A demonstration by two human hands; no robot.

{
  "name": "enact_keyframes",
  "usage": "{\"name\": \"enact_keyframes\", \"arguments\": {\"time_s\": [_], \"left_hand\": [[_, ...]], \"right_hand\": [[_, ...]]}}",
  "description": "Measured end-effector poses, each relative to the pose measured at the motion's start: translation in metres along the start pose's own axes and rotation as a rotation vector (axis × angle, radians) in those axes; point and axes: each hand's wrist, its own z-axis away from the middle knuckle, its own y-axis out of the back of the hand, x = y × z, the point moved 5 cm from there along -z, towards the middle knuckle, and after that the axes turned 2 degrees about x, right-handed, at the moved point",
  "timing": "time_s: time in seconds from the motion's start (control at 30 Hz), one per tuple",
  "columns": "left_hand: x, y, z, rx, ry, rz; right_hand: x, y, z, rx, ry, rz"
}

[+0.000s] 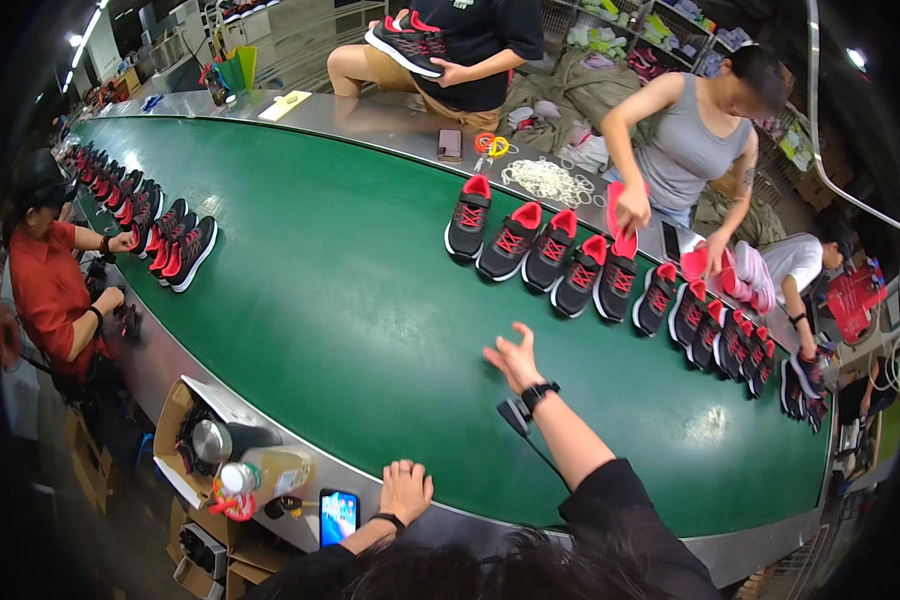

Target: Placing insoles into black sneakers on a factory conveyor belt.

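Note:
My right hand [515, 360] reaches out over the green conveyor belt [370, 300], fingers apart and nothing in them. Beyond it stands a row of black sneakers with red laces and linings; the sneaker [575, 280] and its neighbour [615, 285] are among the nearest to that hand. My left hand [407, 492] lies flat and empty at the belt's near edge, on the metal border. Beside it on the border lies a lit smartphone [339, 518].
Left of the phone are a bottle of yellowish liquid [282, 470] and a box [185, 480] with a steel flask. A co-worker in grey [695, 130] handles red insoles across the belt; another in red [50, 270] sits by more sneakers [190, 255]. Someone opposite holds a sneaker [410, 45].

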Motion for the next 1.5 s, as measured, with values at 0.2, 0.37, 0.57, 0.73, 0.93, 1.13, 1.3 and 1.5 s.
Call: {"name": "enact_keyframes", "arguments": {"time_s": [0.2,0.37,0.57,0.73,0.93,1.13,1.3,1.5], "left_hand": [[0.01,0.0,0.004,0.009,0.0,-0.021],[-0.002,-0.021,0.017,-0.031,0.259,0.201],[0.018,-0.01,0.009,-0.005,0.017,-0.051],[0.023,-0.002,0.002,-0.022,0.045,-0.01],[0.035,0.001,0.003,-0.025,0.047,0.0],[0.034,0.002,0.014,-0.051,0.017,0.048],[0.041,0.018,0.017,0.082,0.105,0.183],[0.05,0.063,0.071,0.021,0.11,0.354]], "right_hand": [[-0.023,-0.134,-0.147,0.377,0.148,-0.238],[-0.035,-0.156,-0.167,0.89,0.04,-0.174],[0.0,-0.102,-0.096,0.378,0.151,-0.182],[0.023,0.031,0.056,-0.157,-0.032,0.229],[-0.02,0.211,0.171,-0.191,-0.134,1.005],[-0.072,0.064,0.239,-0.147,0.767,1.51],[0.014,0.021,0.205,-0.432,0.673,2.178],[0.02,0.043,0.216,-0.547,0.565,2.123]]}}
